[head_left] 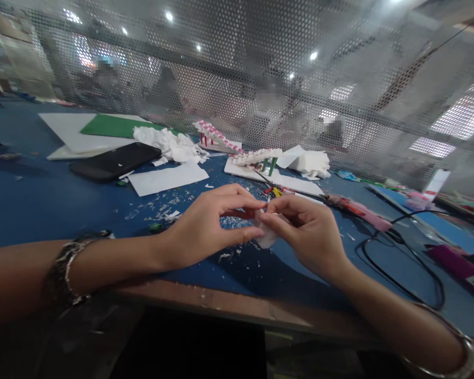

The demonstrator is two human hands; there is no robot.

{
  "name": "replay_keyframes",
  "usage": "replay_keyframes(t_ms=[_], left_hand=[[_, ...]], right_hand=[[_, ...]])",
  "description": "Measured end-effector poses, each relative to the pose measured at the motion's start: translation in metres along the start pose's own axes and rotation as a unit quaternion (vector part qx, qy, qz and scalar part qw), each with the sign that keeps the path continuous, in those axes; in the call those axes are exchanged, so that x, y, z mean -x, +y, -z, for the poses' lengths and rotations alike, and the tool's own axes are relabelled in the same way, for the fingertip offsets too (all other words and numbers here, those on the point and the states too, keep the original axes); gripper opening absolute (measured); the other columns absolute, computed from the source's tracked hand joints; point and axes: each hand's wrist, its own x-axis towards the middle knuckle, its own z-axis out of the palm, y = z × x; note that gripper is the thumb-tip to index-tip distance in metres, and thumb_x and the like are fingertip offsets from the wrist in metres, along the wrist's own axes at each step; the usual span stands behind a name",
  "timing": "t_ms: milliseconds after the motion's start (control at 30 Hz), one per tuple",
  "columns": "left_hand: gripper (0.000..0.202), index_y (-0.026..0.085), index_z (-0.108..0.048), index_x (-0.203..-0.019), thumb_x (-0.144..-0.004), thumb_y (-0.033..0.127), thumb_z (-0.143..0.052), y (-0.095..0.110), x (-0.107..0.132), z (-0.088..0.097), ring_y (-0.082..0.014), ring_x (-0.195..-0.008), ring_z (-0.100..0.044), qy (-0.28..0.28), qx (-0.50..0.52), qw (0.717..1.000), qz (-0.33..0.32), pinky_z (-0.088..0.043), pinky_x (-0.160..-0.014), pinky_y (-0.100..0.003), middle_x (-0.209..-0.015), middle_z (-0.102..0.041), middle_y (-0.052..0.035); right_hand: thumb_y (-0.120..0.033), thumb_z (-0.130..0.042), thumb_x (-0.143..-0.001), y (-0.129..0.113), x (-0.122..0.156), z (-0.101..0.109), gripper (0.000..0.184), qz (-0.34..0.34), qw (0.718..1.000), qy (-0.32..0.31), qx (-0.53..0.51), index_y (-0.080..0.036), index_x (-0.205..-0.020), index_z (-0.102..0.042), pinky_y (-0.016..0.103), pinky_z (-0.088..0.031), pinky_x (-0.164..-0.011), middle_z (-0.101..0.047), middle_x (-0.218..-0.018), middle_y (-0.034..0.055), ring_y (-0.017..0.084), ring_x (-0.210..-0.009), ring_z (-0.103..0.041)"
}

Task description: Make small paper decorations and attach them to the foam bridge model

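A small piece of thin white paper or tissue (267, 238) is pinched between my two hands, just above the front part of the blue table (118, 216). My left hand (209, 223) grips its left side between thumb and fingers. On the right, thumb and fingertips of my right hand (306, 229) close on its upper edge. Any smaller item within the paper is hidden by my fingers. White scraps lie scattered on the table beneath and around both hands.
Behind my hands stand white-and-pink rows on supports (217, 138). A black phone (116, 160), crumpled tissue (169, 145) and white paper (168, 179) lie left. A pink-handled tool (359, 209), its black cord and a purple power strip (458, 271) lie right. A perforated metal screen (229, 63) rises behind.
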Motion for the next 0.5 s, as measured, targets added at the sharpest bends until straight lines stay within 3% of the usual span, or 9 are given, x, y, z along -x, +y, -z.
replay_keyframes(t_ms=[200, 500], left_hand=[[0.013, 0.014, -0.063, -0.082, -0.074, 0.020, -0.056, -0.0003, -0.0039, 0.0026, -0.0090, -0.074, -0.056, 0.025, -0.079, 0.995, -0.054, -0.045, -0.068, -0.017, -0.081, -0.059, -0.0023], [0.014, 0.015, -0.062, -0.086, -0.077, 0.018, -0.051, -0.0012, -0.0048, 0.0092, -0.0104, -0.079, -0.055, 0.009, -0.159, 0.982, -0.104, -0.043, -0.073, -0.020, -0.085, -0.061, -0.0028]], right_hand=[[-0.024, -0.058, -0.068, -0.0024, -0.0012, 0.0007, 0.014, -0.012, 0.999, -0.020, -0.035, -0.014, -0.059, -0.053, 0.015, -0.039, -0.043, -0.055, -0.056, -0.0019, 0.005, -0.047, -0.048], [-0.019, -0.054, -0.072, -0.0036, -0.0007, 0.0062, 0.005, 0.016, 0.997, -0.073, -0.036, -0.015, -0.069, -0.055, 0.013, -0.042, -0.046, -0.058, -0.063, -0.0020, 0.004, -0.051, -0.052]])
